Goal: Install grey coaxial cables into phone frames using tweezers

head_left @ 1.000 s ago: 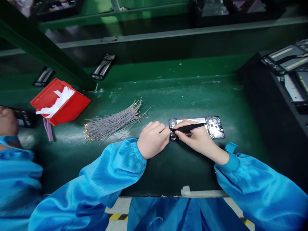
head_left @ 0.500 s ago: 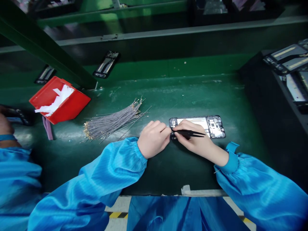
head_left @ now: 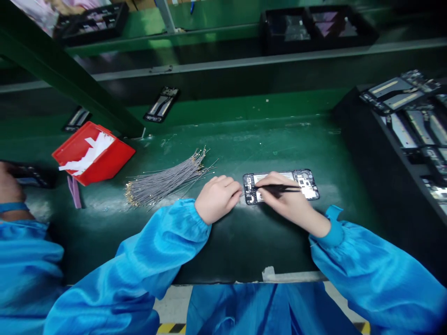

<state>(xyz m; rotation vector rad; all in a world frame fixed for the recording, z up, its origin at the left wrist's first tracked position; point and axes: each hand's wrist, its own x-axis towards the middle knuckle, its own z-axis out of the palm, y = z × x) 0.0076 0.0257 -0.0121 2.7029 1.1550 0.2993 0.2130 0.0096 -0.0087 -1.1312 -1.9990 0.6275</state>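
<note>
An opened phone [head_left: 307,182] with its back off lies flat on the green belt. My right hand [head_left: 284,200] rests over its middle and pinches black tweezers [head_left: 279,187], whose tips point left at the phone's board. My left hand [head_left: 217,198] lies curled on the belt just left of the phone, fingertips close to its left end; whether it holds anything is hidden. A loose bundle of thin grey wires with gold tips [head_left: 164,182] lies further left.
A red bin with white scraps [head_left: 92,153] sits at the left, near a co-worker's hand [head_left: 9,186] and blue sleeve. More opened phones [head_left: 162,103] ride the far belt. A black stand with phone parts [head_left: 405,111] rises at the right.
My left hand has drawn back slightly from the phone's left end. The tweezers have shifted a little right over the phone's board. The camera tilted, showing more of the far shelf.
</note>
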